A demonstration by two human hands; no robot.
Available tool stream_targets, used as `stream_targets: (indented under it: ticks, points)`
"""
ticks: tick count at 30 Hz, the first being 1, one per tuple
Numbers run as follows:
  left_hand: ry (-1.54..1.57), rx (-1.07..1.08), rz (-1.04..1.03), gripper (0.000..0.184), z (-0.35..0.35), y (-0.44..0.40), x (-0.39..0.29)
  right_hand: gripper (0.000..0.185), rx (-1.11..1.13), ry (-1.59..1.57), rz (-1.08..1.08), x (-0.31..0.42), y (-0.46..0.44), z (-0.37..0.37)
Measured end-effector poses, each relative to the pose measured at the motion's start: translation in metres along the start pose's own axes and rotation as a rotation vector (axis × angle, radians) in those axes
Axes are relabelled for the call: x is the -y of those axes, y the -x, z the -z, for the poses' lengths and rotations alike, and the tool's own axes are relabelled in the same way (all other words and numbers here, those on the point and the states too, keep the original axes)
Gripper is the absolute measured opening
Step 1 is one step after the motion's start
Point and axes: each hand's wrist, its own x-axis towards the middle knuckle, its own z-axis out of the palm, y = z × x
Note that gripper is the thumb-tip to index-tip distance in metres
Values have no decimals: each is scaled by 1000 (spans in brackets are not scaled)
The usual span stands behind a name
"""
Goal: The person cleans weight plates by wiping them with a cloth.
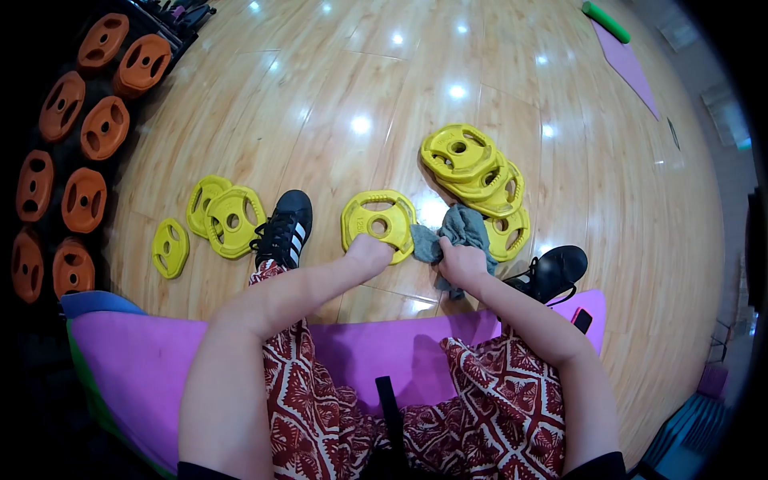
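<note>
Between my feet, a yellow weight plate (377, 206) with three grip openings and a centre hole is in front of me. My left hand (370, 254) is closed on its near rim. A grey-green cloth (466, 228) is bunched in my right hand (462, 264), just right of that plate, with one end reaching the plate's right edge. Behind the cloth, several overlapping yellow plates (456, 152) form a leaning row on the wooden floor. To the left of my left shoe lie more yellow plates (232, 240), two overlapping and one apart.
Orange plates (105, 128) fill a dark rack at the left. My black shoes (293, 220) flank the middle plate. Beneath me is a pink mat (376, 344), with a phone (582, 320) at its right. A green roller (606, 22) and pink mat lie at the far right.
</note>
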Motion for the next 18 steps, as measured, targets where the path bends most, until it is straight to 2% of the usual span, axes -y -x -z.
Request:
stream_targets:
  ticks: [2, 7, 9, 10, 12, 13, 15, 16, 18]
  points:
    - [-4, 24, -22, 14, -4, -2, 4, 20, -51, -43, 22, 0, 2, 0]
    - [91, 79, -20, 21, 37, 21, 0, 25, -38, -42, 19, -1, 0, -1]
    - [293, -101, -14, 29, 48, 31, -1, 27, -37, -37, 24, 0, -1, 0]
    - [293, -96, -16, 29, 49, 33, 0, 30, 4, -20, 7, 2, -2, 1]
    - [614, -168, 58, 33, 54, 35, 4, 33, 46, -1, -12, 1, -2, 0]
    - [614, -169, 58, 33, 56, 36, 8, 33, 14, -10, 6, -1, -3, -4]
    - [881, -136, 92, 34, 63, 40, 15, 33, -21, -21, 23, 1, -1, -3]
    - [878, -135, 92, 34, 68, 40, 18, 31, -4, -10, 38, 5, 3, 2]
    - [1078, -38, 220, 32, 75, 38, 27, 29, 9, 2, 53, 10, 3, 1]
